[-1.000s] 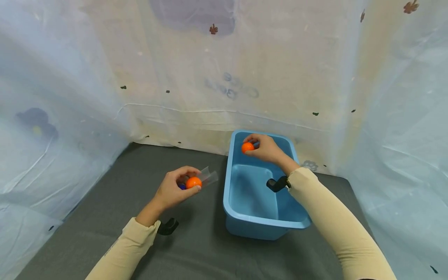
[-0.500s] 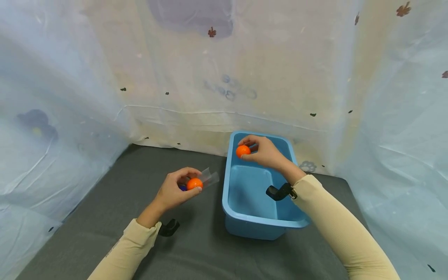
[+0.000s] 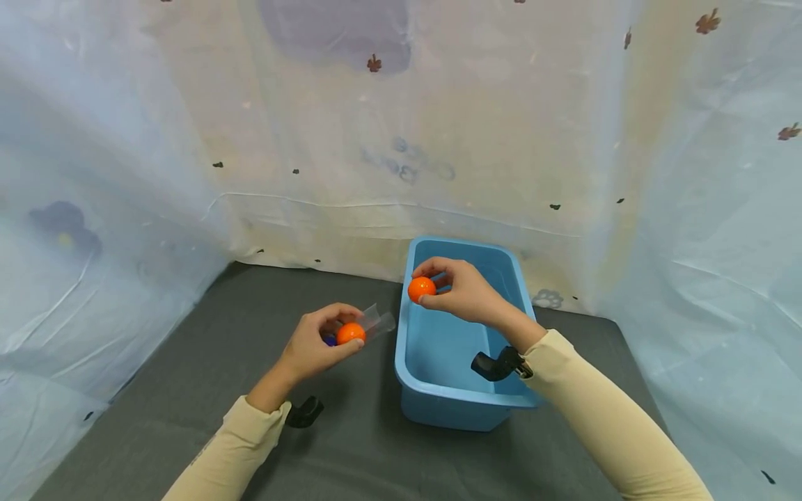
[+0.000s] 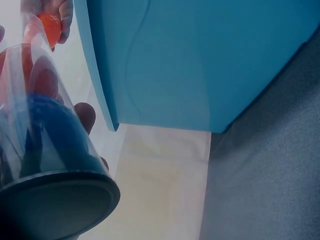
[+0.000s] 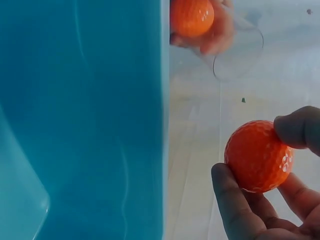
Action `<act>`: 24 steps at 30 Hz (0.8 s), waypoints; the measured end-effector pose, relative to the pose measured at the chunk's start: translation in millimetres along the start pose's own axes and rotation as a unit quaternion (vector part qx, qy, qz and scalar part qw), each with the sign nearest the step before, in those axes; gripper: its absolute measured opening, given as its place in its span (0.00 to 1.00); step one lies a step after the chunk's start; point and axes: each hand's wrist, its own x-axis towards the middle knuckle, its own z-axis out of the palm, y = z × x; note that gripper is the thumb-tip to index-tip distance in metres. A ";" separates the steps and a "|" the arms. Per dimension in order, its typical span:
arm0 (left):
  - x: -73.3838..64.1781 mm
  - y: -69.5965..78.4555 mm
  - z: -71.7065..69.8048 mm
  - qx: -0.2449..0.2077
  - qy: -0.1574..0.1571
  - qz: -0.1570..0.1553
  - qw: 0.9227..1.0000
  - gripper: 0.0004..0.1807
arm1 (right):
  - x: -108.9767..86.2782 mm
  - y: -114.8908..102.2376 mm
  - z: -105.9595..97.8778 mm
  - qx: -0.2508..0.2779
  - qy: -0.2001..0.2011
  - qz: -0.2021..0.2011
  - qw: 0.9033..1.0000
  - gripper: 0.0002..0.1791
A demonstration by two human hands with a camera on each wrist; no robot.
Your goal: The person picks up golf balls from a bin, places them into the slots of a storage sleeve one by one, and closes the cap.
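My left hand (image 3: 313, 344) grips a clear plastic tube (image 3: 379, 324), which lies tilted with its mouth toward the tub. Inside it sit an orange ball (image 3: 351, 333) and a blue ball (image 4: 52, 132), the blue one nearer the dark base (image 4: 57, 205). My right hand (image 3: 460, 292) pinches an orange golf ball (image 5: 257, 155) between thumb and fingertips; the dimples show in the right wrist view. In the head view this ball is over the left rim of the blue tub (image 3: 451, 416), a short way from the tube's mouth.
The tub stands on a dark grey cloth surface (image 3: 188, 390). Pale printed plastic sheeting (image 3: 301, 139) hangs behind and at both sides. A black wrist mount (image 3: 495, 364) juts out over the tub from the right sleeve.
My right hand has moved left and nearer with the orange golf ball, from inside the tub's outline to its left rim. The left hand has barely shifted, still holding the tube.
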 end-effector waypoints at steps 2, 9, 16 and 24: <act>0.2 2.1 1.2 0.003 -0.002 -0.002 1.000 0.19 | -1.3 -1.6 2.6 0.007 -0.007 -0.006 1.000 0.18; -0.5 33.0 0.7 -0.001 -0.013 0.001 1.000 0.17 | -5.9 -7.3 11.0 0.022 -0.032 -0.025 0.999 0.17; -0.9 39.6 2.7 -0.011 -0.014 0.006 1.000 0.17 | -8.7 -12.2 18.5 0.043 -0.060 -0.032 0.997 0.17; -0.5 39.0 3.5 -0.001 -0.016 0.008 1.000 0.17 | -8.3 -14.4 25.2 0.048 -0.076 -0.038 0.995 0.17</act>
